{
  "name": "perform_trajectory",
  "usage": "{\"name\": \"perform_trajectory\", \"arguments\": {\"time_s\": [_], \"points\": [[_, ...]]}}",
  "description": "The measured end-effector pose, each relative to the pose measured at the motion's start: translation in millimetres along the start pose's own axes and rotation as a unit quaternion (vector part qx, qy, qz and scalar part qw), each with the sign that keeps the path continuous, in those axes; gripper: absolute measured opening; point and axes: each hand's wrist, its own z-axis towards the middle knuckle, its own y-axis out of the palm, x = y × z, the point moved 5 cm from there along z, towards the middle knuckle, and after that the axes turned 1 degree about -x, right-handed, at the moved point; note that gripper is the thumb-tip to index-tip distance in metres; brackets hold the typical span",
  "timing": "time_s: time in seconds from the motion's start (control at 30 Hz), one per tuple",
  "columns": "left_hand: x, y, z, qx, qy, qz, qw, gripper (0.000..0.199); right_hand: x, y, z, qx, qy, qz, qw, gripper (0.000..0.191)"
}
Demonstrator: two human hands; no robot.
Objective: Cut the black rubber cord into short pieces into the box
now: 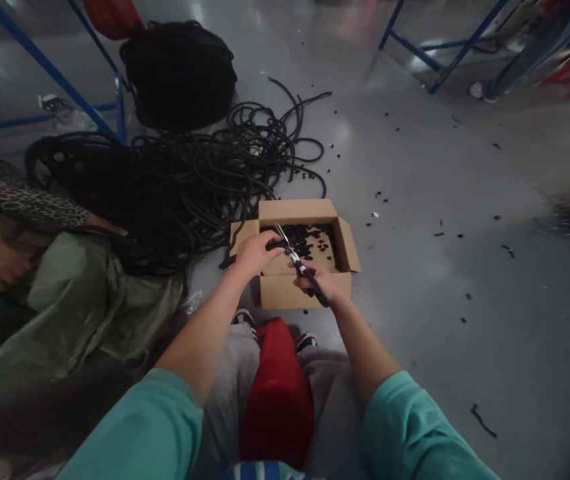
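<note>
An open cardboard box (306, 292) sits on the floor in front of my feet, with many small black cut pieces (307, 241) inside. My right hand (317, 279) is wrapped round the black handles of a pair of scissors (301, 265), whose open blades point up and left over the box. Just left of the blades, my left hand (259, 253) pinches a dark cord over the box's left side. A black cord (238, 233) runs across the left flap near this hand. The exact end of the held cord is hard to make out.
Tangled black cord (189, 180) spreads left and behind the box, beside a large black coil (179, 77). Another person's hand (2, 267) is at the left, near a green plastic sheet (79, 293). Blue metal frames (119, 110) stand behind. Black scraps dot the floor.
</note>
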Motion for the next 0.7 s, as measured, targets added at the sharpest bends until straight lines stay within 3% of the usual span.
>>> {"name": "perform_trajectory", "arguments": {"time_s": [0.27, 0.43, 0.53, 0.7], "points": [[4, 10.1, 0, -0.070, 0.009, -0.106, 0.992, 0.022, 0, -1, 3, -0.016, -0.050, 0.009, 0.999, 0.054], [-2, 17.3, 1, -0.120, -0.046, -0.253, 0.959, 0.020, -3, -1, 0, -0.028, -0.040, 0.010, 0.999, 0.052], [-6, 19.0, 3, -0.130, -0.063, -0.308, 0.940, 0.017, -2, -2, 0, -0.031, -0.031, -0.001, 0.999, 0.051], [-7, 20.8, 6, -0.133, -0.045, -0.323, 0.936, 0.022, 0, -4, 0, -0.011, -0.024, 0.006, 1.000, 0.051]]}}
